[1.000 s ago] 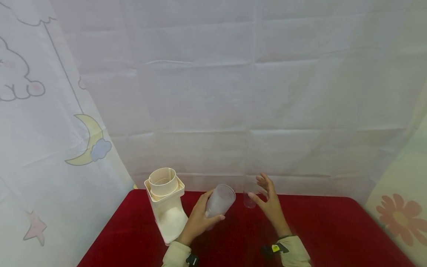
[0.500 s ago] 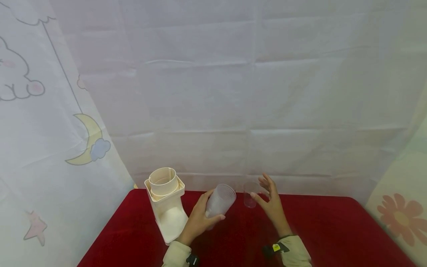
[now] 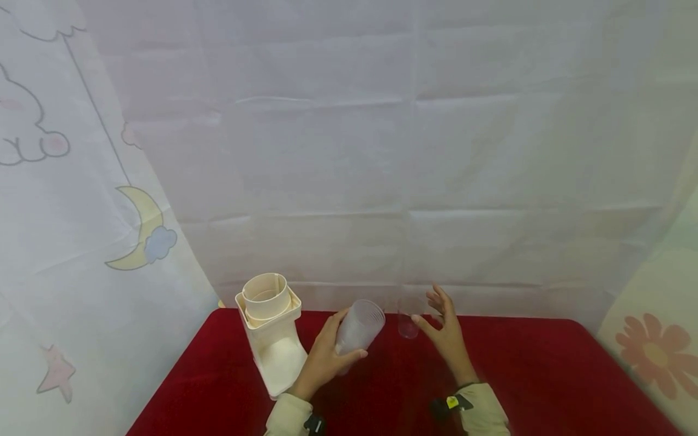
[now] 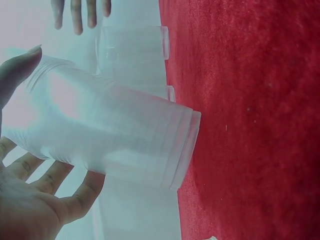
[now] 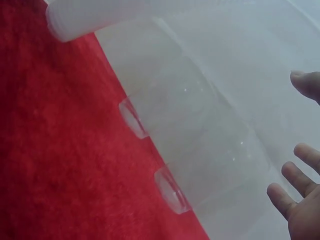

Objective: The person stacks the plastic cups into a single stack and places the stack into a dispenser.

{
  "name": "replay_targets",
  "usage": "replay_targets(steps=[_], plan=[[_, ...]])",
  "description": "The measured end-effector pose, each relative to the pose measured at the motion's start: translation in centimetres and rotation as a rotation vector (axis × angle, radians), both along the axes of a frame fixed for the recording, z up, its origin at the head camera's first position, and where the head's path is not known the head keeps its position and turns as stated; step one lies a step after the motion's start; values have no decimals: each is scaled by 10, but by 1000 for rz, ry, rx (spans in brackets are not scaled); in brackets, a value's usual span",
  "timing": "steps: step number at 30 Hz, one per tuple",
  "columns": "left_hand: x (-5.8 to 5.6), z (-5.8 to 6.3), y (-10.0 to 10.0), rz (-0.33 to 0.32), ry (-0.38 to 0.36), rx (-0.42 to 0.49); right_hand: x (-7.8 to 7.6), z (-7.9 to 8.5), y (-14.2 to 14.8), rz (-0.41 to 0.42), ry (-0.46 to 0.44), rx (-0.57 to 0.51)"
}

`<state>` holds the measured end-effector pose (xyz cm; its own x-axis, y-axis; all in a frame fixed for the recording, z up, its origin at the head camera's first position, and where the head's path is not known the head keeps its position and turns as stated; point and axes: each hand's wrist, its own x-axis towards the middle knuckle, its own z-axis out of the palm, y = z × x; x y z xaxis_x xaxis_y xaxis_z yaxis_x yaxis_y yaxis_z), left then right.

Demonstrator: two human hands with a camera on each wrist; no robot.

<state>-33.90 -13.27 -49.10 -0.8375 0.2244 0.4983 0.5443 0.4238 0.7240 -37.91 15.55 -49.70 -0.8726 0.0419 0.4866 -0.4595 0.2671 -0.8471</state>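
1. Left hand (image 3: 325,358): fingers and thumb wrapped round a stack of clear cups (image 3: 361,327); stack tilted, held over the red tabletop (image 3: 534,375);
2. Right hand (image 3: 447,340): fingers spread wide, holding nothing; just beside an upright clear cup (image 3: 408,327), contact unclear;
3. Second clear cup (image 5: 133,119): stands near the first, on the stack's side;
4. Cream housing (image 3: 277,348) with round collar: left of the stack; pale sheet (image 3: 338,163) behind.
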Motion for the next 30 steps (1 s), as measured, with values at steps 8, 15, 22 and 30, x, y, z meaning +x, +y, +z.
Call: replay_targets(steps=[8,15,22,30], plan=[[-3,3,0,3,0,-4,-7,-4,3,-31,2,14],[-1,2,1,-3,-15,3,-7,-14,6,-38,-21,17],[0,-1,0,7,-11,-12,-4,-21,6,-16,-69,8],[0,0,-1,-3,19,-22,-10,-34,7,-5,-55,-3]])
